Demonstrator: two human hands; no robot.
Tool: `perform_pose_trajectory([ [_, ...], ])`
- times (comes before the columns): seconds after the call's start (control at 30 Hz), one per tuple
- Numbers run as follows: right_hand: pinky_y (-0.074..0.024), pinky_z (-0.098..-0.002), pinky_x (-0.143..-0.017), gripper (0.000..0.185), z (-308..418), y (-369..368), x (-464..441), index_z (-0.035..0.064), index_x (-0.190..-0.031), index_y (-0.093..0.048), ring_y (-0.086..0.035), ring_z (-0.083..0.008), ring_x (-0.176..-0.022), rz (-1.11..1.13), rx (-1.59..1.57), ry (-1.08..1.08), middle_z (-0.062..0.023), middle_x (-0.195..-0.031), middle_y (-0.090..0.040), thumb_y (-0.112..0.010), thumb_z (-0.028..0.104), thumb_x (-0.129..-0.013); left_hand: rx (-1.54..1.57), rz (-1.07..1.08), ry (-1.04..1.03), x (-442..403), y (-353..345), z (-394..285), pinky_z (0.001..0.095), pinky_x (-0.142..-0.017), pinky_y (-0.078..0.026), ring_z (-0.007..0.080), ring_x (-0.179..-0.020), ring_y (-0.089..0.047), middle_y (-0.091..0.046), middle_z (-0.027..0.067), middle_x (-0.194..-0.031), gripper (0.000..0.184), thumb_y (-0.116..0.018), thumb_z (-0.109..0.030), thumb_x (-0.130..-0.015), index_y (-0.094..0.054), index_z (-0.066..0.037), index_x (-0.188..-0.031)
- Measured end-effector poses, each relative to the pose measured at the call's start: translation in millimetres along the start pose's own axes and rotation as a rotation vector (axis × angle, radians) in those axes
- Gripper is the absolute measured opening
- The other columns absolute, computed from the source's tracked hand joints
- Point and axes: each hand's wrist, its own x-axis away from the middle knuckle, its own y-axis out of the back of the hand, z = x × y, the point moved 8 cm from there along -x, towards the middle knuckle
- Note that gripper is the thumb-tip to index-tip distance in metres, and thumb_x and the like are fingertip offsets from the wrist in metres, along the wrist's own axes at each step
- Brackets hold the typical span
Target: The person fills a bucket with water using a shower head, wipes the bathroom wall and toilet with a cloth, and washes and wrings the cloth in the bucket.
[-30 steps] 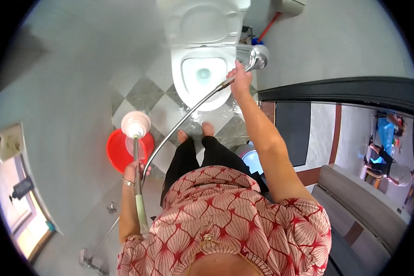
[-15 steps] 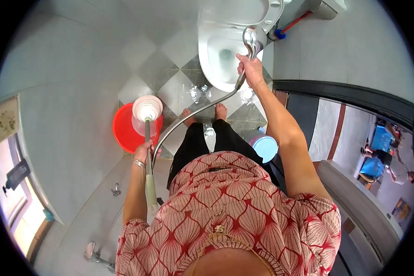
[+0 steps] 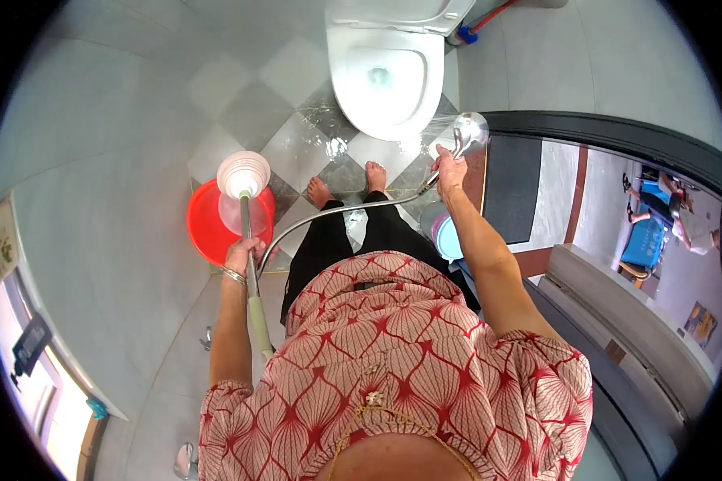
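Right hand (image 3: pixel 451 170): fingers wrap the shower head (image 3: pixel 471 131) handle. Left hand (image 3: pixel 245 255): fingers grip the plunger (image 3: pixel 246 218). Best: steady wrist, low spray across wet floor (image 3: pixel 297 148). Shower head right of toilet (image 3: pixel 342 76) front, facing left, handle slanting forward-right; plunger's axis fore-aft, cup forward.

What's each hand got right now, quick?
Left hand: closed, holding the plunger by its handle.
Right hand: closed, holding the shower head by its handle.
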Motion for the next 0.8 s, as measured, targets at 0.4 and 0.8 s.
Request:
perform_pose_trajectory([
  [0.4,-0.0367,-0.0278,-0.039,0.019,110.1,-44.9,-33.2,0.0049,-0.061,-0.042,-0.04,-0.0138,-0.038,0.013,-0.256,0.232,-0.0033,-0.047,-0.04,-0.058,0.009,-0.072,0.028,-0.017,-0.008,10.8,-25.8,-22.8,0.0372,-0.072,-0.049,0.0271,-0.081,-0.059,-0.058,0.0162,-0.081,0.012,-0.048,-0.008,-0.075,-0.048,0.002,-0.083],
  [0.8,-0.0363,-0.0243,-0.042,0.021,128.9,-134.2,53.5,0.0049,-0.066,-0.046,-0.043,-0.0113,-0.042,0.303,-0.25,0.284,-0.0027,-0.048,-0.044,-0.055,0.019,-0.078,0.215,0.183,-0.133,-25.7,-166.0,-82.2,0.0304,-0.063,-0.045,0.0213,-0.09,-0.054,-0.057,0.0106,-0.093,0.018,-0.056,-0.009,-0.074,-0.051,-0.002,-0.09],
])
